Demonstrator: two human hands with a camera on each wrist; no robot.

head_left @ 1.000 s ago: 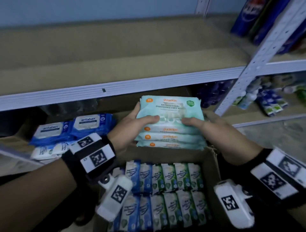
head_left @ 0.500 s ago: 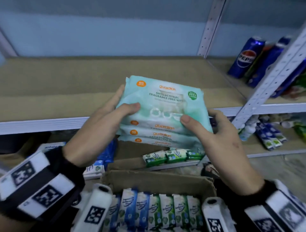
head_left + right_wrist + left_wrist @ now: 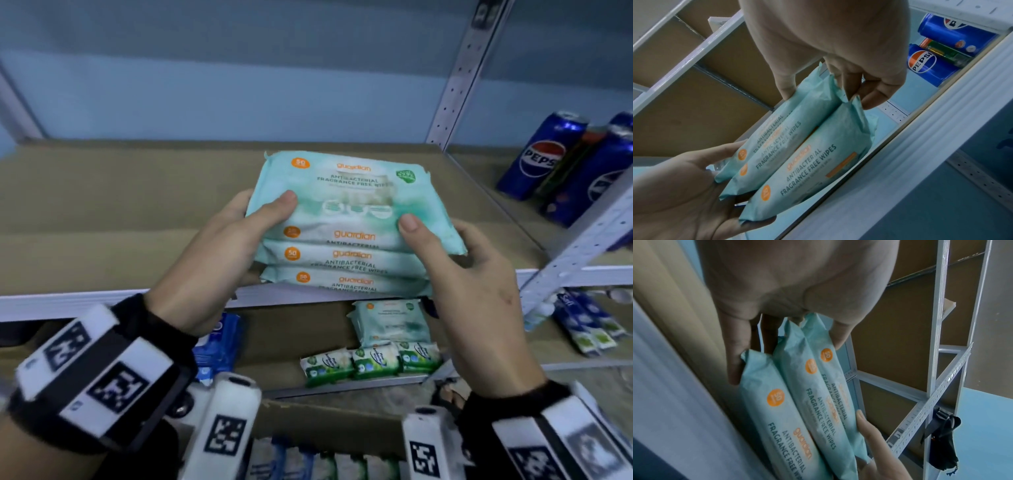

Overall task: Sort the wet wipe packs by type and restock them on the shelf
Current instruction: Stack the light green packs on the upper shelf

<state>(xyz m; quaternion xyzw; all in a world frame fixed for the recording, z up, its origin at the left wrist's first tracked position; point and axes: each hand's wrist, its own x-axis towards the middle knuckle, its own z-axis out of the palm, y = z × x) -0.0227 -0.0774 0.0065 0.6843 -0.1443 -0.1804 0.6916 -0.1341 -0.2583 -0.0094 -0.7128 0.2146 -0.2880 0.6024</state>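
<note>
Brown board shelf (image 3: 137,219): the widest surface in the head view, bare cardboard-coloured decking with a pale metal front lip; it is the likely landing place for what is held.
Perforated upright (image 3: 455,82): pale metal post at the right rear of the bay; blue Pepsi cans (image 3: 541,157) stand beyond it, in the next bay.
Cardboard box (image 3: 325,421): low in the view, between the wrists, with more small packs standing on edge inside.
Stack of teal wipe packs (image 3: 346,222): four soft "guardian antibacterial fragrance free" packs, held in the air level with the shelf's front lip and tilted toward the camera; the wrist views show them fanned, not squared.
Left hand (image 3: 219,253): clamped on the stack's left end, thumb on the top pack, fingers underneath.
Right hand (image 3: 472,284): clamped on the right end in the same way, thumb on top; the two hands are apart, one at each end.
Lower shelf packs: one more teal pack (image 3: 390,322) lies below, with small green packs (image 3: 370,363) in a row just in front of it and blue packs (image 3: 219,342) to the left.
Step in hand: by my reading, carrying the teal kind up to the board shelf.
How to do it well: keep the pinch even at both ends so the slippery films do not slide apart; clear the front lip, lower the bottom pack flat, then square the edges with label forward; leave room beside it for the other kinds.
</note>
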